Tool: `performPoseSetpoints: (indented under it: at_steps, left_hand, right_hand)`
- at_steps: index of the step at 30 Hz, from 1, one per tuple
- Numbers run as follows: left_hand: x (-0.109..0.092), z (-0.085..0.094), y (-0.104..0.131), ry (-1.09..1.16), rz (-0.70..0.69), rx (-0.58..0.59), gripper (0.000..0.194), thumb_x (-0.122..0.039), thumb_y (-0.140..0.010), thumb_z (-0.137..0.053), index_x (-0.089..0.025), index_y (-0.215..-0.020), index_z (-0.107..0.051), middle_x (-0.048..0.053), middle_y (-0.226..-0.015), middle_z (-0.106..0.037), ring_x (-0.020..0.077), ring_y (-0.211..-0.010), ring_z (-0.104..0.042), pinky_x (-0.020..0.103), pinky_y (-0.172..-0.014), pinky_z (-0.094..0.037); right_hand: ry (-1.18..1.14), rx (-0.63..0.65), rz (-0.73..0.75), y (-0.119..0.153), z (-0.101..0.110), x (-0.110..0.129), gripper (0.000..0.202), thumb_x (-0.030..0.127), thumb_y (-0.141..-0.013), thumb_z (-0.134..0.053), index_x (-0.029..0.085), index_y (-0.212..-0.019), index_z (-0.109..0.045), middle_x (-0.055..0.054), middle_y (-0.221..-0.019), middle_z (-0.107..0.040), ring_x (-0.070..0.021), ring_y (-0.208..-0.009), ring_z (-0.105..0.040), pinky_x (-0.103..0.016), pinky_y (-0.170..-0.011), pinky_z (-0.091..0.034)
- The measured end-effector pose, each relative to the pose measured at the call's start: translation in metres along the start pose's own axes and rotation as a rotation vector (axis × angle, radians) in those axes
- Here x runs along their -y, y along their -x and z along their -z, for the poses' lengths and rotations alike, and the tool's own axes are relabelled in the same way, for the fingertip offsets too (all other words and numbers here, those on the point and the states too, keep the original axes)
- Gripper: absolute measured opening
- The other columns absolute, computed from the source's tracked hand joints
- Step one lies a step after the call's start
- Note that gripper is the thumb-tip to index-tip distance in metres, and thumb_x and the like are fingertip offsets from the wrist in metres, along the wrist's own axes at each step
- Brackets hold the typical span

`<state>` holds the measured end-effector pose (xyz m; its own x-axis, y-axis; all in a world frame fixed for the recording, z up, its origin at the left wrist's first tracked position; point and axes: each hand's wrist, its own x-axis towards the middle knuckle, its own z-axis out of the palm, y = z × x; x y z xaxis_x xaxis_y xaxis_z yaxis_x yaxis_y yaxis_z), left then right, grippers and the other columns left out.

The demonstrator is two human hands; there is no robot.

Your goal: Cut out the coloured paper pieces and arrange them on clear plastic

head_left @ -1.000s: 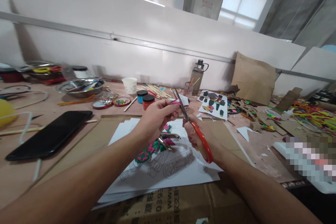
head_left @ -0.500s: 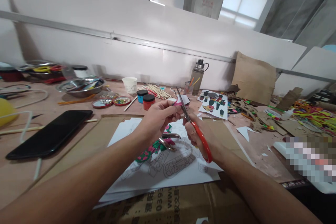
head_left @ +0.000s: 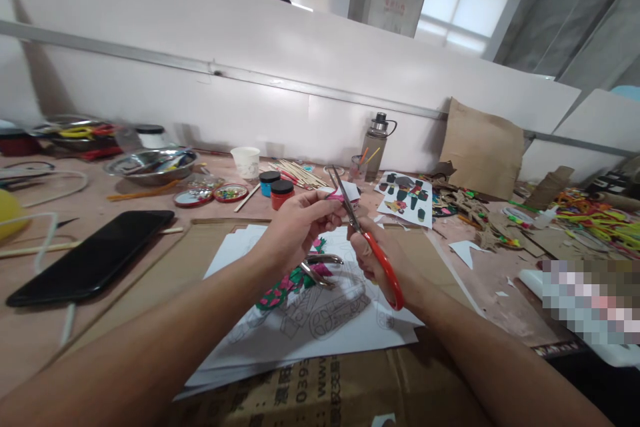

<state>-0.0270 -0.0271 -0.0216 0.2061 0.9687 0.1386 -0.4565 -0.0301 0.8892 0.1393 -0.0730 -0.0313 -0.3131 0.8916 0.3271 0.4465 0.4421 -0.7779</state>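
Note:
My left hand (head_left: 300,223) pinches a small pink piece (head_left: 334,197) beside the scissor blades. Red-handled scissors (head_left: 383,260) are gripped in my right hand (head_left: 373,250), their blades slightly apart and pointing up and away. Below my hands, white sheets with line drawings (head_left: 350,340) lie on brown cardboard (head_left: 240,407). On the sheets rest green and pink pieces (head_left: 280,292), partly hidden by my left hand, and a shiny metal tool (head_left: 320,275).
Black phone (head_left: 95,257) at left; metal bowl (head_left: 153,167), paper cup (head_left: 246,161), blue jar (head_left: 269,184), red jar (head_left: 282,195) and bottle (head_left: 376,147) behind. A colored picture sheet (head_left: 406,200) and bright cords (head_left: 600,213) lie at right.
The scissor blades have opened slightly beside the pink piece. Both hands stay in nearly the same place, and the view has shifted a little.

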Motion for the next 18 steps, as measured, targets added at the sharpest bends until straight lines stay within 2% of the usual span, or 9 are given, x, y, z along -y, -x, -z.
performPoseSetpoints:
  at_steps: [7, 13, 18]
  left_hand:
    - [-0.001, 0.001, -0.001, 0.004, 0.011, -0.003, 0.016, -0.022, -0.064, -0.084, -0.014, -0.068, -0.070, 0.004, -0.067, -0.068, 0.0099, -0.060, -0.058, 0.022, -0.060, -0.044]
    - [-0.002, 0.001, -0.001, 0.002, -0.017, 0.000, 0.018, -0.023, -0.063, -0.083, -0.014, -0.064, -0.068, 0.003, -0.064, -0.066, 0.0103, -0.058, -0.056, 0.023, -0.058, -0.043]
    - [-0.002, 0.002, -0.004, 0.015, -0.014, 0.003, 0.018, -0.024, -0.062, -0.083, -0.014, -0.064, -0.068, 0.003, -0.064, -0.065, 0.0099, -0.057, -0.055, 0.022, -0.057, -0.043]
  right_hand:
    - [-0.003, 0.005, -0.001, -0.002, -0.001, -0.002, 0.041, 0.056, -0.097, -0.045, 0.018, -0.101, -0.059, -0.007, -0.095, -0.064, -0.0170, -0.083, -0.056, -0.028, -0.074, -0.048]
    - [-0.036, -0.008, 0.005, -0.002, -0.005, -0.009, 0.043, 0.060, -0.097, -0.045, 0.020, -0.103, -0.060, -0.006, -0.093, -0.063, -0.0165, -0.082, -0.057, -0.026, -0.065, -0.045]
    - [-0.034, 0.004, 0.023, -0.002, -0.005, -0.011, 0.046, 0.061, -0.098, -0.043, 0.019, -0.104, -0.061, -0.006, -0.100, -0.065, -0.0170, -0.088, -0.058, -0.027, -0.070, -0.045]
